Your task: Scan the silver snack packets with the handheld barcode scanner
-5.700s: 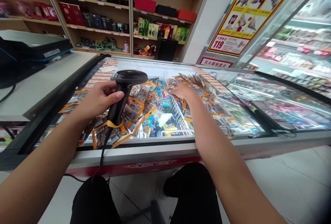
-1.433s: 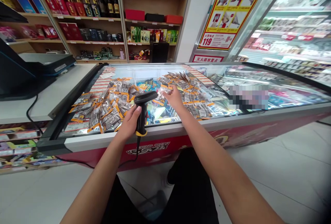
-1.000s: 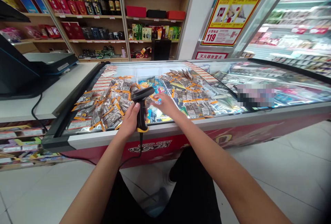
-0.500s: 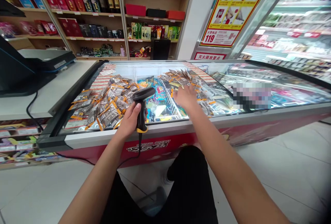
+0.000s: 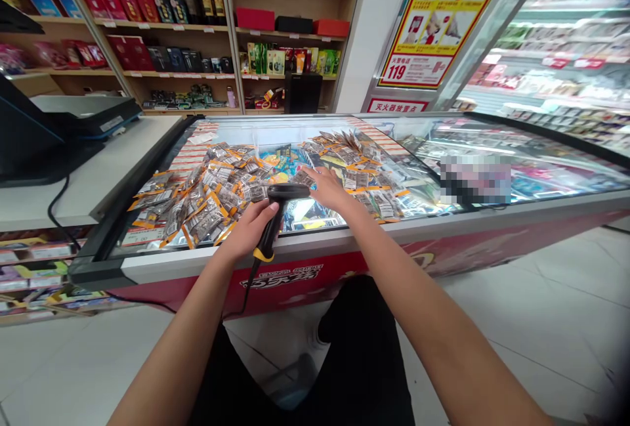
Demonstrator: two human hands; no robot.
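My left hand (image 5: 249,229) is wrapped round the grip of a black barcode scanner (image 5: 272,232) with yellow trim, held above the front edge of a glass-topped chest freezer (image 5: 275,240). The scanner's head points right. Just beyond that head is my right hand (image 5: 329,188), fingers stretched out to the left over the glass, with nothing visible in them. A heap of small snack packets (image 5: 211,213) with orange edges covers the left part of the glass. More of these packets (image 5: 361,180) lie to the right of my right hand.
A counter with a scale (image 5: 88,113) stands at the left. Shelves with bottles and boxes (image 5: 256,19) line the back. The scanner's cable (image 5: 250,288) hangs down before the freezer. Toward the right end, a blurred-out object (image 5: 475,180) sits on the freezer.
My right hand has moved left from the right-hand packets to near the scanner head. The scanner has turned and shifted slightly right and down in my left hand.
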